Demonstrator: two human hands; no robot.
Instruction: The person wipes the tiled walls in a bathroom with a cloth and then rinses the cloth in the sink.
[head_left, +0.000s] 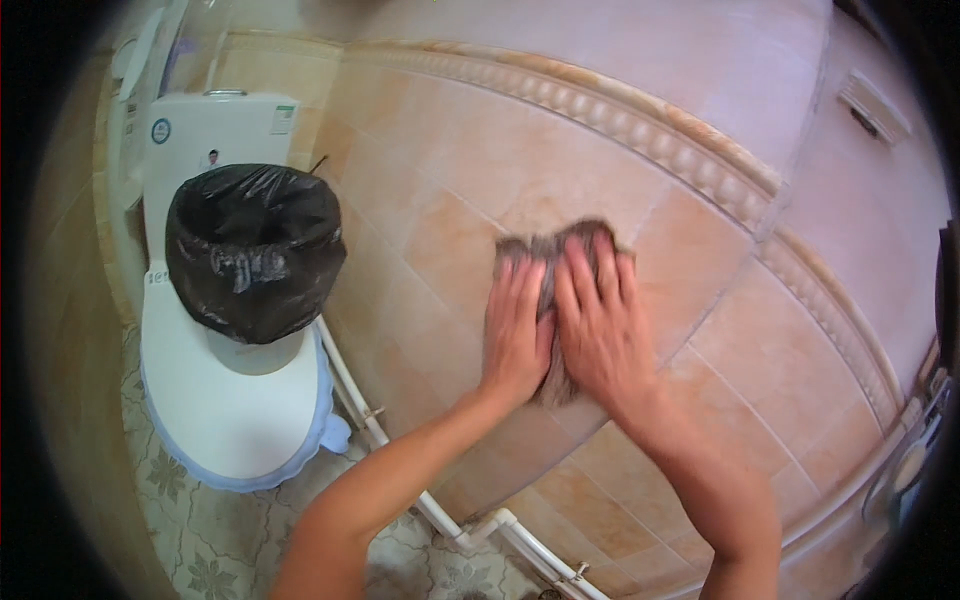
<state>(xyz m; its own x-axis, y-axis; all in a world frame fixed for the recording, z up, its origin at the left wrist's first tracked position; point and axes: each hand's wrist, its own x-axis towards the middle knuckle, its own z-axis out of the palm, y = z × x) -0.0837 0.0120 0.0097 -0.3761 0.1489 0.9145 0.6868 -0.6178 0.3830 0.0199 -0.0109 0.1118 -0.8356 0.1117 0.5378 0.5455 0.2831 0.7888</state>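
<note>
Both of my hands press flat on a grey cloth [553, 244] against the tan tiled wall [430, 170]. My left hand [515, 330] covers the cloth's left half, fingers spread upward. My right hand [600, 325] lies beside it on the right half, touching the left hand. The cloth's fuzzy top edge shows above my fingertips and a bit of it shows below my palms. Both hands are motion-blurred.
A white toilet [225, 420] with its lid shut stands at the left; a bin lined with a black bag [255, 255] sits on the lid. A white pipe [420, 495] runs along the wall's base above a patterned floor [200, 560]. A beaded tile border [620, 120] crosses the wall.
</note>
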